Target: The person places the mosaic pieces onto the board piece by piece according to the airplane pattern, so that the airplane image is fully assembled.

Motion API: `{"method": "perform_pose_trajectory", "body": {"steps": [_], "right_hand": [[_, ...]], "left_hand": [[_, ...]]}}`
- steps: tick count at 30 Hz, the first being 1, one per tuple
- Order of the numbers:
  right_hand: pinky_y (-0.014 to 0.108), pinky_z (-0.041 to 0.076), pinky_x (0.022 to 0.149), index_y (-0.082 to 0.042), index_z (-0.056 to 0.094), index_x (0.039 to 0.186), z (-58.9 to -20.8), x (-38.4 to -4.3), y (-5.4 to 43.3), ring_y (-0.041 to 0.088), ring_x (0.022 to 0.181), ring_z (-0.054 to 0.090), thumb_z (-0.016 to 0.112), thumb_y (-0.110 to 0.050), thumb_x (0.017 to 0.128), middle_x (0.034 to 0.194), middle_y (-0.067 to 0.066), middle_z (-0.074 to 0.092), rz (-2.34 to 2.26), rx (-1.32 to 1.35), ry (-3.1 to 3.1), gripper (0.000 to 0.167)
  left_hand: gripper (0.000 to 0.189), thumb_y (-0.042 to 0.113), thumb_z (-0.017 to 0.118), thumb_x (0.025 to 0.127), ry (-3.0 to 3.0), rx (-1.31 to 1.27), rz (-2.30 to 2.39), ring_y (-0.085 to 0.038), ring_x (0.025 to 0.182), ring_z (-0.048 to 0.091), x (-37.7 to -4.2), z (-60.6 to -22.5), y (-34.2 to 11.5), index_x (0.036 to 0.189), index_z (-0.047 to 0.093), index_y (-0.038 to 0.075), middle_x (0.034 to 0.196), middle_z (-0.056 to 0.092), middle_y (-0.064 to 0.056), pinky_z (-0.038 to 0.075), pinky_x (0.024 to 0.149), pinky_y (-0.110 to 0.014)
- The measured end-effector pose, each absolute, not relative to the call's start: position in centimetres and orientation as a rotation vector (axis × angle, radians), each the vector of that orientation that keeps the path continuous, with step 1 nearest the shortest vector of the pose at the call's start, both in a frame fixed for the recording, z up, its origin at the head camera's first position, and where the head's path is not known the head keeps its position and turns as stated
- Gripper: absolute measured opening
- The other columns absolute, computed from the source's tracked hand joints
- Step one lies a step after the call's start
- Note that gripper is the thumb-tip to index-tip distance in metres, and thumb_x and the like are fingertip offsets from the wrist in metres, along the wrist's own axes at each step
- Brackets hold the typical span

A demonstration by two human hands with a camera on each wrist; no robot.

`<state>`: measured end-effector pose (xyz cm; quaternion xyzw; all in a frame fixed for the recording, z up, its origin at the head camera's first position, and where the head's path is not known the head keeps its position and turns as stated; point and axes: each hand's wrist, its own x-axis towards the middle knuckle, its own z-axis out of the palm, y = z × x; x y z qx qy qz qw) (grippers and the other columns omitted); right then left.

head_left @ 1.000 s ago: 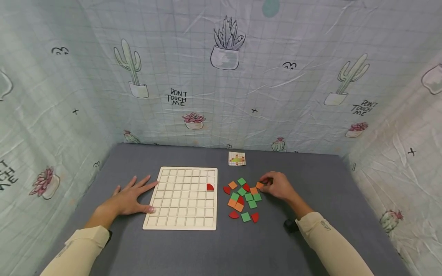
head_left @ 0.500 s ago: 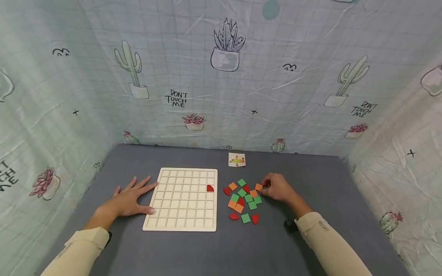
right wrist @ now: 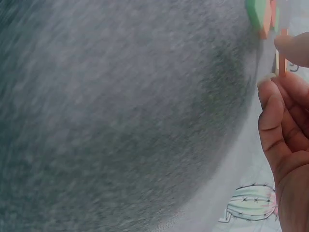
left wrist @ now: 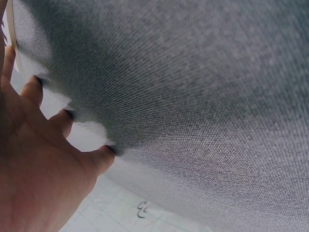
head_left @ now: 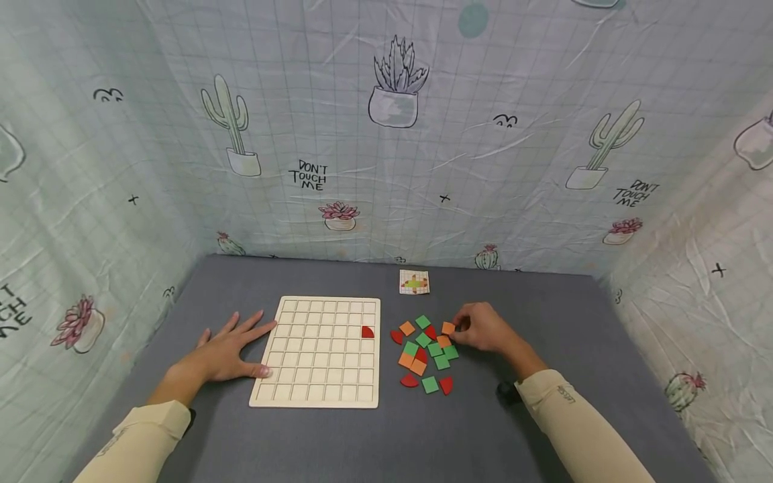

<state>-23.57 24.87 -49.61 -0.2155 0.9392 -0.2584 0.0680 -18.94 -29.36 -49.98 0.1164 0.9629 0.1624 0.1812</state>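
My right hand [head_left: 483, 327] pinches an orange square tile [head_left: 448, 327] between thumb and fingers, at the right side of a loose group of tiles. In the right wrist view the same orange tile [right wrist: 283, 53] shows edge-on between the fingertips. Green squares [head_left: 430, 384], orange squares [head_left: 406, 360] and red quarter-circle tiles [head_left: 408, 380] lie about it. My left hand [head_left: 226, 349] is spread flat, its thumb and index fingertip on the left edge of a pale gridded board [head_left: 315, 352]. One red quarter-circle tile [head_left: 368, 332] sits in a cell at the board's right side.
A small picture card [head_left: 414, 282] with a coloured pattern lies behind the tiles. The grey table [head_left: 314, 443] is bounded by a printed cloth backdrop [head_left: 362, 154] at the back and sides. A dark object [head_left: 507, 393] shows by the right cuff.
My right hand has shifted slightly left with the orange tile, bringing it closer to the other tiles. The left hand stays on the board's edge.
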Motion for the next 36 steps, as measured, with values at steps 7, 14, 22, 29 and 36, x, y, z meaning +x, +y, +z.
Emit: {"method": "perform_pose_trajectory", "body": {"steps": [7,14,22,29,36], "right_hand": [[0.022,0.049,0.06,-0.009,0.078,0.093,-49.0,-23.5,24.1,0.002,0.067,0.057,0.083,-0.017,0.088,0.08,-0.002,0.07,-0.805,-0.72,2.798,0.011],[0.021,0.049,0.06,-0.009,0.079,0.093,-48.7,-23.4,23.2,0.0,0.066,0.057,0.081,-0.016,0.088,0.078,-0.002,0.071,-0.849,-0.814,2.766,0.009],[0.02,0.05,0.06,-0.011,0.08,0.09,-49.1,-23.5,21.9,-0.003,0.067,0.057,0.082,-0.016,0.088,0.081,-0.002,0.071,-0.854,-0.896,2.747,0.007],[0.019,0.05,0.061,-0.013,0.078,0.085,-49.2,-23.3,20.7,-0.003,0.067,0.056,0.083,-0.016,0.088,0.08,-0.003,0.069,-0.853,-0.973,2.72,0.006],[0.019,0.051,0.064,-0.012,0.077,0.086,-49.0,-23.3,19.4,-0.002,0.069,0.056,0.082,-0.014,0.088,0.082,0.002,0.071,-0.866,-1.01,2.686,0.006]], "left_hand": [[0.11,0.076,0.076,0.076,2.707,0.322,0.47,-0.056,0.158,0.004,-18.9,-49.9,-29.4,0.165,0.03,0.032,0.177,0.013,-0.013,0.002,0.11,-0.088],[0.109,0.076,0.076,0.076,2.707,0.318,0.471,-0.057,0.158,0.004,-18.8,-49.8,-29.5,0.165,0.031,0.032,0.176,0.014,-0.014,0.002,0.11,-0.089],[0.109,0.075,0.076,0.077,2.701,0.331,0.478,-0.056,0.158,0.003,-19.0,-49.8,-29.3,0.166,0.03,0.031,0.177,0.013,-0.014,0.002,0.11,-0.088],[0.11,0.076,0.076,0.077,2.698,0.33,0.477,-0.056,0.159,0.002,-19.1,-50.0,-29.3,0.166,0.03,0.031,0.177,0.012,-0.013,0.001,0.111,-0.088],[0.11,0.075,0.076,0.076,2.701,0.329,0.474,-0.056,0.159,0.002,-19.1,-50.0,-29.4,0.166,0.029,0.033,0.177,0.012,-0.013,0.001,0.111,-0.088]]}}
